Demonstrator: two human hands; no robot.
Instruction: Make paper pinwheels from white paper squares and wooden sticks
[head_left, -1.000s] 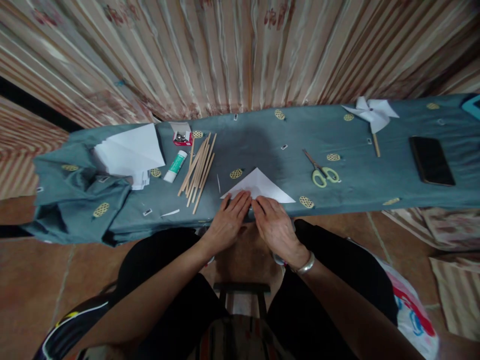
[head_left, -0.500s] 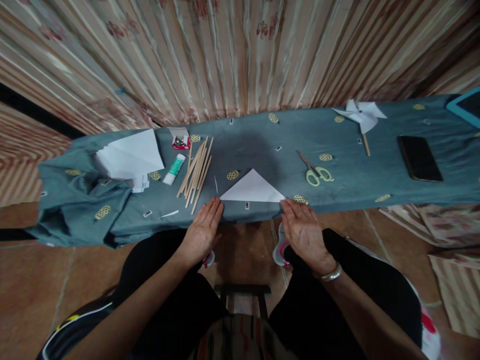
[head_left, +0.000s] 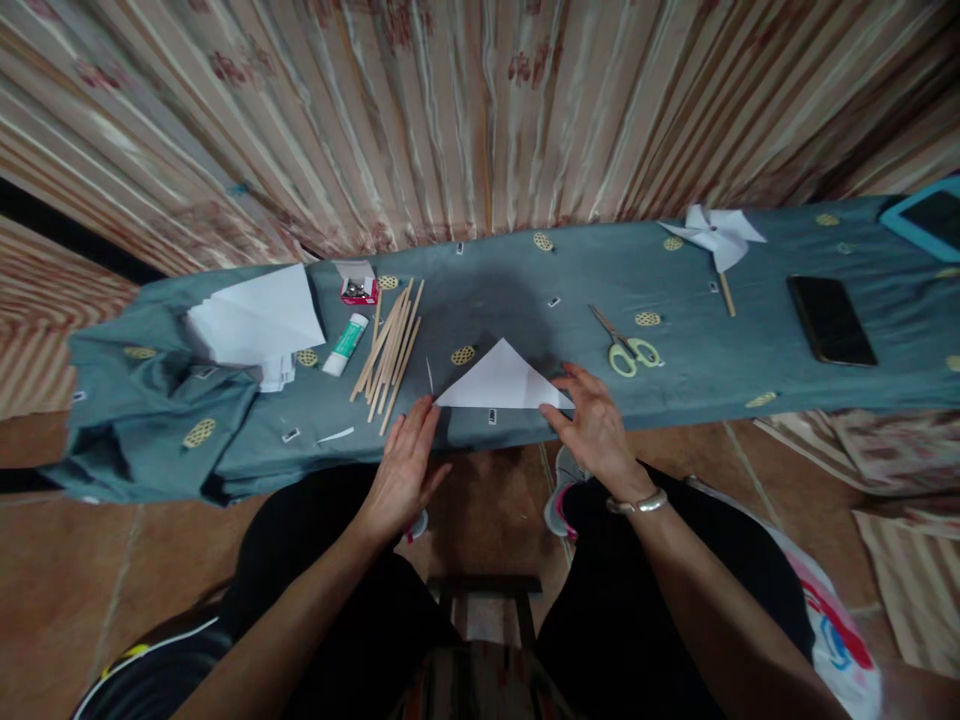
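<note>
A sheet of white paper [head_left: 504, 380] folded into a triangle lies on the cloth-covered table in front of me, its long edge towards me. My left hand [head_left: 405, 455] rests with fingers stretched out at the left corner, its thumb apart. At the opposite corner is my right hand [head_left: 596, 425], thumb on the near edge and fingers by the far slanting edge. Thumb and fingers stand apart there, with the paper's tip showing between them. Wooden sticks [head_left: 390, 345] lie in a loose pile beyond my left hand. Green-handled scissors [head_left: 630, 352] lie beyond my right hand.
Left are white sheets [head_left: 262, 315], a glue stick [head_left: 346, 345] and a small red box [head_left: 359, 288] of metal bits. Right are a paper pinwheel [head_left: 716, 240] on a stick, a black phone [head_left: 831, 320] and a blue-framed tablet [head_left: 926, 220]. A striped curtain [head_left: 480, 120] hangs behind.
My right hand has shifted inward, its thumb and fingers spreading around the right corner instead of lying flat there. My left hand stays at the left corner, its thumb now farther out.
</note>
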